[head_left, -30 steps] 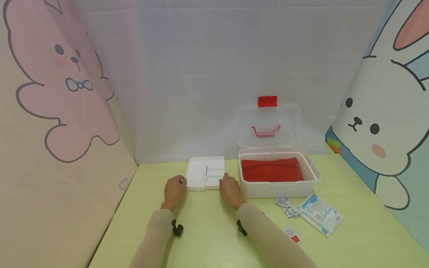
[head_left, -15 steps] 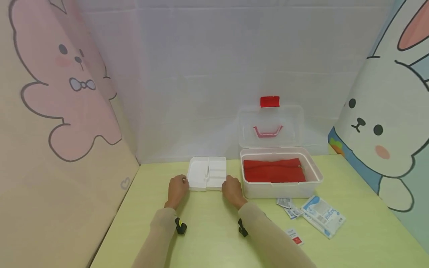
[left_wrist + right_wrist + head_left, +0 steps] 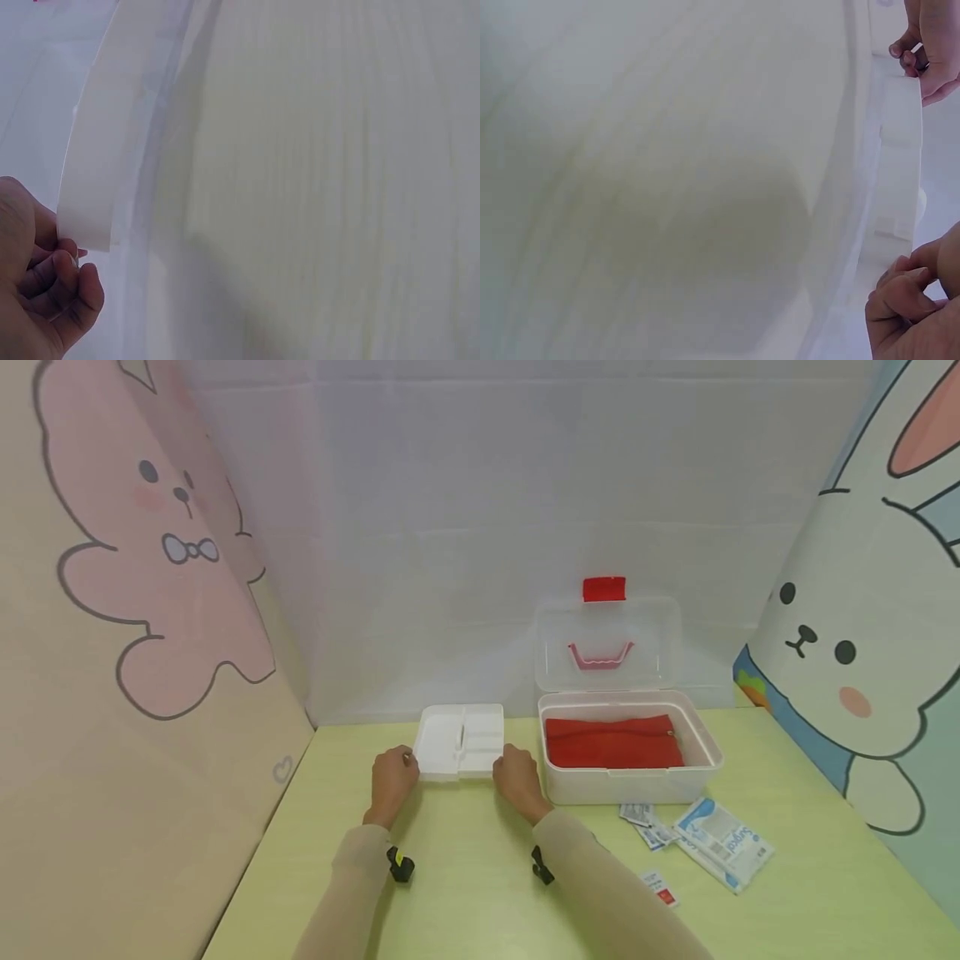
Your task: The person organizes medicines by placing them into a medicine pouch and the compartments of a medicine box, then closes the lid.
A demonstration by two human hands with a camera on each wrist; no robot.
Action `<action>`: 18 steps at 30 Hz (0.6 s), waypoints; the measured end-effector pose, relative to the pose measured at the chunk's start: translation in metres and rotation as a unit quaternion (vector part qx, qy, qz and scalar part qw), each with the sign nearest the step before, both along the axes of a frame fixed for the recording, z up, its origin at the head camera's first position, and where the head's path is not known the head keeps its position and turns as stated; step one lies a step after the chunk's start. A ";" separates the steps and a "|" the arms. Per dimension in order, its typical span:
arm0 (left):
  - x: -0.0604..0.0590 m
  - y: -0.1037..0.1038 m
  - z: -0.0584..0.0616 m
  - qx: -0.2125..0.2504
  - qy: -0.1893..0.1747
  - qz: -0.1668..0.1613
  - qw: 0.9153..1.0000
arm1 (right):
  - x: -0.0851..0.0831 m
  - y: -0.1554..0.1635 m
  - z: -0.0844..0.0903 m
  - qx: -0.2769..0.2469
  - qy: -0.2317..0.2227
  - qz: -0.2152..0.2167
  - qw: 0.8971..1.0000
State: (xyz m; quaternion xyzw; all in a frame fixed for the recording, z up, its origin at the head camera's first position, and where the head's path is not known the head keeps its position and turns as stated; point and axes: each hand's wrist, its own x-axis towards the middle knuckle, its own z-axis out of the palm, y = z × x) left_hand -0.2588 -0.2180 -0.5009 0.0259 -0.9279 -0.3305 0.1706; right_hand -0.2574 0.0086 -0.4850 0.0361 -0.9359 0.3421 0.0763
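White divided tray (image 3: 459,741), one of it, sat at the back of the yellow-green table (image 3: 465,893), just left of one open storage box (image 3: 628,768) holding one red pouch (image 3: 611,742). Two hands gripped the tray: the left hand (image 3: 392,779) pinched its left edge, the right hand (image 3: 514,778) its right edge. Several sachets (image 3: 645,827) and one gauze packet (image 3: 722,842) lay near the box.

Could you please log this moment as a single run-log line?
left hand: grips tray's left edge | right hand: grips tray's right edge | white divider tray: beside open box | box holds red pouch
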 end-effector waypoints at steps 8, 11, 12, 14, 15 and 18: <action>0.006 -0.002 0.020 0.008 0.053 0.009 0.999 | 0.002 -0.001 0.021 -0.002 0.030 0.014 0.999; 0.009 -0.001 0.029 0.016 0.068 0.013 0.997 | 0.004 0.002 0.034 0.005 0.054 0.022 0.998; 0.011 -0.001 0.032 0.019 0.073 0.014 0.997 | 0.005 0.003 0.039 0.008 0.063 0.024 0.998; 0.013 0.001 0.040 0.024 0.084 0.018 0.996 | 0.008 0.006 0.049 0.014 0.075 0.031 0.997; 0.015 0.002 0.043 0.026 0.087 0.020 0.996 | 0.009 0.007 0.054 0.017 0.081 0.034 0.996; 0.020 0.005 0.052 0.038 0.094 0.021 0.995 | 0.014 0.014 0.067 0.017 0.089 0.043 0.995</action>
